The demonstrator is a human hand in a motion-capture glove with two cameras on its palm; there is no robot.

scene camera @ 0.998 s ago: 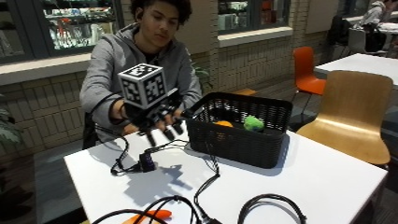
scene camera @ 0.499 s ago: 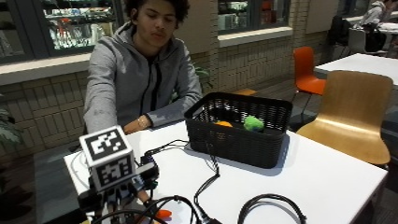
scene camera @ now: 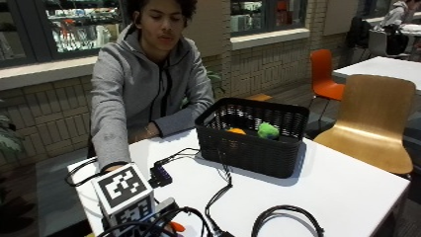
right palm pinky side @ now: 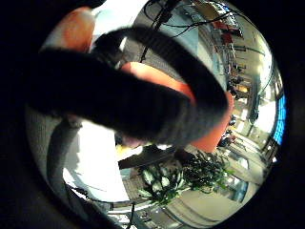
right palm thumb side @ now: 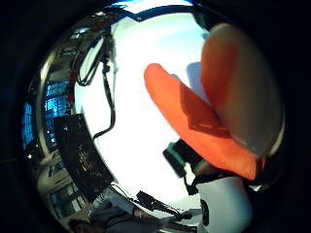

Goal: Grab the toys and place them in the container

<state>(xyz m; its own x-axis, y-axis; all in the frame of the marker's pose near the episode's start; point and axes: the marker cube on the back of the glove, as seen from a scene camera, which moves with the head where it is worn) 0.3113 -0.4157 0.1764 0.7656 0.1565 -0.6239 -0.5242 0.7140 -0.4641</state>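
An orange toy lies at the near left corner of the white table. My gloved right hand is down on it, mostly hidden in the outside view. In the little finger side palm view a black gloved finger curls across the orange toy. The thumb side palm view shows the same toy right against the palm. A black mesh basket stands at mid table, an arm's reach from the hand. Inside it lie another orange toy and a green toy.
Black cables run across the table from the basket toward the hand, with a coil at the near edge and a small black device. The person's bare forearm rests behind the basket. A wooden chair stands at the right.
My hand has come away from beside the basket and dropped to the table's near left corner, onto the orange toy. The basket and the toys in it have not moved.
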